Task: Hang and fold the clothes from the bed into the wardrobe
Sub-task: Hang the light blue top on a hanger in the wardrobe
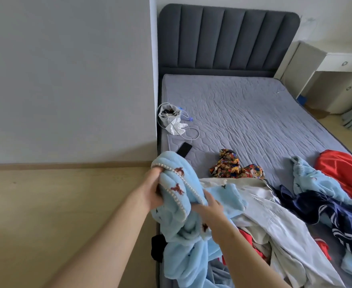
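With left hand (152, 193) and right hand (211, 207) curled tight on the blue top (181, 179), lift off pile (285, 225), shake flat

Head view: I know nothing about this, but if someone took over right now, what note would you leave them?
The left hand grips the trimmed edge of the light blue fleece garment, lifted at the near left side of the bed.
The right hand holds the same garment lower down.
Still lying on the bed: white garment, navy striped garment, red garment, patterned piece, second blue fleece piece.
Done: nothing visibly folded or hung; the wardrobe is out of view.
Left: fold or hang the fleece, then the rest of the pile.
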The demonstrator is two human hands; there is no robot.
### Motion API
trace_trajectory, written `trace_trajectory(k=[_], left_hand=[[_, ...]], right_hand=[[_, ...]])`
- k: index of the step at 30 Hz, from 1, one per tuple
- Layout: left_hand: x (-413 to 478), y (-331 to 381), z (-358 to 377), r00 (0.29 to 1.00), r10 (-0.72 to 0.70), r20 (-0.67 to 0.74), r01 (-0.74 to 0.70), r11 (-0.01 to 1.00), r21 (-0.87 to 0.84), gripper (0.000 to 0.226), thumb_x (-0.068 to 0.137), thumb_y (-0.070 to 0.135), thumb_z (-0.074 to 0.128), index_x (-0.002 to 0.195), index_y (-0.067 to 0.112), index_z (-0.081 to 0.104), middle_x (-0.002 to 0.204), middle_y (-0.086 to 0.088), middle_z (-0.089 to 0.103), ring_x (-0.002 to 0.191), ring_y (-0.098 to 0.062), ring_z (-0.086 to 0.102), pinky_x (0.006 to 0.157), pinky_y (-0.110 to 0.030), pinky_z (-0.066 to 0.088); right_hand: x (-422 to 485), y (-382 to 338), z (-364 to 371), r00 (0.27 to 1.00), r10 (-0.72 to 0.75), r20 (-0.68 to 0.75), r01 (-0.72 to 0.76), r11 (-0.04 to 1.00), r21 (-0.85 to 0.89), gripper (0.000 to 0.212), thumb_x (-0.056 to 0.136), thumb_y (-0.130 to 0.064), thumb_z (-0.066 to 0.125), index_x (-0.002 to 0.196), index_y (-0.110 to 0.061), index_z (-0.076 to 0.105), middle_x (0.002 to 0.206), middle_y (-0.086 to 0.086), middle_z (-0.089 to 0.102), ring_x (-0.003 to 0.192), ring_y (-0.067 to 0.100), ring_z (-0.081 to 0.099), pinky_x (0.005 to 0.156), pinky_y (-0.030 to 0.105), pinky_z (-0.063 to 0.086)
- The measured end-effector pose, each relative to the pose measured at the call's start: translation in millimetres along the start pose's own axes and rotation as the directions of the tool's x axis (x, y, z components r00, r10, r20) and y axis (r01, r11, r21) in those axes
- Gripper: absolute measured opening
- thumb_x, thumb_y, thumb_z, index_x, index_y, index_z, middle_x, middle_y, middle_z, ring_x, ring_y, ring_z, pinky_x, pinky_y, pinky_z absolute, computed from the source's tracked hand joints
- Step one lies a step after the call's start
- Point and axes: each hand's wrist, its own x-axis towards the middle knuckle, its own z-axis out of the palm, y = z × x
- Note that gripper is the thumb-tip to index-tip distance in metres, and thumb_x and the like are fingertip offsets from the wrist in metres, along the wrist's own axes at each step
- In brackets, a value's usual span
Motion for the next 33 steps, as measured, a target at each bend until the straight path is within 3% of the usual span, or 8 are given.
trace_trajectory(k=[3,5,10,14,16,21,26,33], left_hand=[[-22.7,5.4,-14.9,0.995,0.103,0.006,-0.1,0.978,-0.184,0.03,0.098,0.027,0.033,0.081,0.01,0.052,0.052,-0.001,0.063,0.044,-0.01,0.061,0.042,-0.016,0.047],[-38.2,11.5,-28.2,0.978,0.198,-0.069,-0.21,0.938,-0.278,0.032,0.099,0.022,0.03,0.074,0.012,0.047,0.042,0.001,0.059,0.035,-0.01,0.058,0.036,-0.015,0.044],[-82.9,25.9,-74.6,0.908,0.411,-0.086,-0.413,0.837,-0.36,0.045,0.095,0.026,0.035,0.07,0.011,0.069,0.062,-0.001,0.067,0.055,-0.011,0.065,0.049,-0.017,0.051],[-131.1,25.8,-113.2,0.774,0.591,-0.229,-0.631,0.69,-0.354,0.041,0.088,0.031,0.044,0.071,0.014,0.077,0.081,-0.003,0.073,0.077,-0.015,0.07,0.061,-0.025,0.055],[-155.2,23.6,-133.7,0.689,0.641,-0.339,-0.725,0.601,-0.336,0.033,0.08,0.03,0.049,0.072,0.014,0.077,0.083,-0.004,0.073,0.079,-0.015,0.07,0.062,-0.025,0.055],[-207.5,10.7,-193.0,0.548,0.666,-0.506,-0.836,0.447,-0.317,0.027,0.077,0.026,0.05,0.078,0.011,0.072,0.086,-0.005,0.071,0.084,-0.016,0.068,0.069,-0.025,0.056],[-255.1,4.0,-263.9,0.518,0.606,-0.604,-0.855,0.381,-0.351,0.018,0.089,0.021,0.047,0.089,0.01,0.061,0.083,-0.004,0.067,0.078,-0.015,0.065,0.067,-0.025,0.055],[-331.0,5.5,-378.0,0.361,0.455,-0.814,-0.916,0.335,-0.219,0.033,0.087,0.017,0.053,0.117,0.006,0.056,0.1,-0.011,0.064,0.093,-0.022,0.062,0.077,-0.033,0.052]], right_hand=[[7.8,-16.5,15.3,0.993,-0.054,0.105,0.051,0.998,0.028,0.041,0.077,-0.035,0.066,0.116,-0.03,0.056,0.126,0.001,0.051,0.113,0.024,0.052,0.097,0.046,0.046],[4.7,-33.4,32.6,0.978,-0.033,0.204,0.011,0.994,0.107,0.021,0.082,-0.033,0.06,0.101,-0.025,0.059,0.093,0.0,0.065,0.085,0.02,0.062,0.072,0.039,0.056],[-18.2,-66.9,83.2,0.854,-0.189,0.485,0.005,0.935,0.355,0.024,0.091,-0.035,0.047,0.088,-0.016,0.061,0.073,0.002,0.067,0.065,0.013,0.063,0.056,0.028,0.049],[-51.9,-99.3,128.8,0.74,-0.299,0.603,0.121,0.94,0.318,0.036,0.069,-0.024,0.054,0.093,0.003,0.061,0.093,0.024,0.065,0.088,0.023,0.064,0.089,0.051,0.046],[-67.2,-107.7,155.8,0.665,-0.303,0.683,0.114,0.945,0.308,0.036,0.083,-0.027,0.045,0.077,-0.002,0.07,0.078,0.022,0.068,0.075,0.026,0.069,0.088,0.053,0.045],[-109.1,-109.3,225.9,0.43,-0.321,0.844,0.139,0.947,0.289,0.049,0.089,-0.032,0.036,0.064,-0.009,0.071,0.079,0.026,0.062,0.078,0.034,0.062,0.074,0.043,0.045],[-148.1,-118.1,309.1,0.35,-0.311,0.884,0.167,0.949,0.268,0.024,0.082,-0.023,0.041,0.084,-0.004,0.056,0.083,0.016,0.055,0.085,0.03,0.051,0.075,0.04,0.04],[-218.2,-125.9,440.3,0.282,-0.234,0.93,0.185,0.965,0.186,0.032,0.095,-0.02,0.03,0.095,0.004,0.051,0.091,0.035,0.045,0.081,0.035,0.04,0.071,0.041,0.036]])
